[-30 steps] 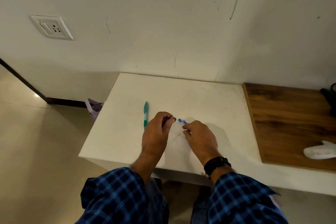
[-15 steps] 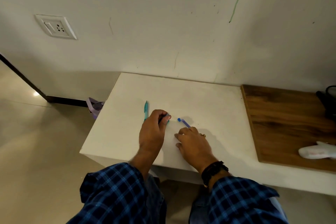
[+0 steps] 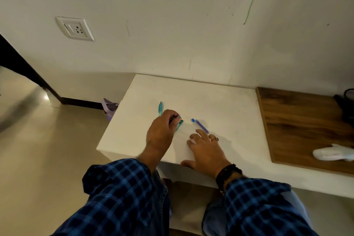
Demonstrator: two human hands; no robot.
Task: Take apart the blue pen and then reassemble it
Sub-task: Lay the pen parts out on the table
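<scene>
View from the head camera, looking down on a white counter set against a pale wall; left hand rests on the counter with its fingers curled, pinching a small dark piece between thumb and fingertips; what the piece is cannot be told at this size; a short green part shows just under those fingertips, touching the counter; right hand lies flat, palm down, fingers relaxed and slightly spread, holding nothing, a ring on one finger and a dark band at the wrist; blue pen piece lies free on the counter between the two hands and a little beyond them, slanted, its bright blue end towards the wall; its near end lies just beside the right fingertips, and contact cannot be told; a teal pen lies on the counter just beyond the left hand, pointing at the wall; both sleeves are blue check; at right, a wooden board adjoins the counter and carries a white object; a wall socket sits at upper left; a purple object stands on the floor by the counter's left edge
</scene>
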